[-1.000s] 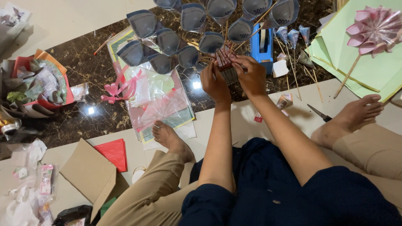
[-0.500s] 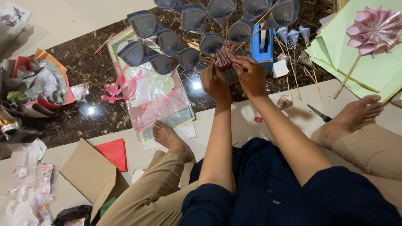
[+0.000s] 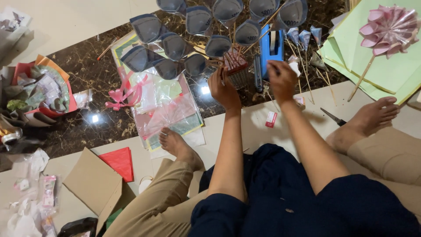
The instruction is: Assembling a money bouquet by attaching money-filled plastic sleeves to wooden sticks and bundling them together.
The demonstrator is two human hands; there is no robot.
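Posture: seated on the floor, legs spread; both arms run up the frame centre so the work lies between the feet.
Cardboard (image 3: 94, 184): lower left, flat beside a red sheet (image 3: 118, 162); apart from the work.
Scissors (image 3: 332, 117): right of centre, on the pale floor near the right foot, within reach of the right hand.
Left hand (image 3: 224, 90): centre, fingers curled narrow around the gathered stick ends and the small mesh basket (image 3: 234, 68). Judged purpose: to keep the sticks bunched at one point so the cones fan out.
Right hand (image 3: 281, 79): just right of the left hand, apart from it; fingertips pinched close together at the tape dispenser (image 3: 272, 46). What lies between them cannot be told.
Tape dispenser: blue, upright in the frame, just beside the basket; judged to be placed for one-handed reach.
Wrap (image 3: 169, 109): clear and pink sheets with a pink ribbon, left of centre on the dark marble.
Cones (image 3: 175, 44): upper centre, spreading upward and left from the left hand. Blue-grey paper rolled into open funnels, each on a thin wooden stick; mouths face the camera; about ten visible, some cut by the top edge.
Pink fan (image 3: 388, 26): upper right, folded paper flower on a stick, lying on green sheets (image 3: 372, 66).
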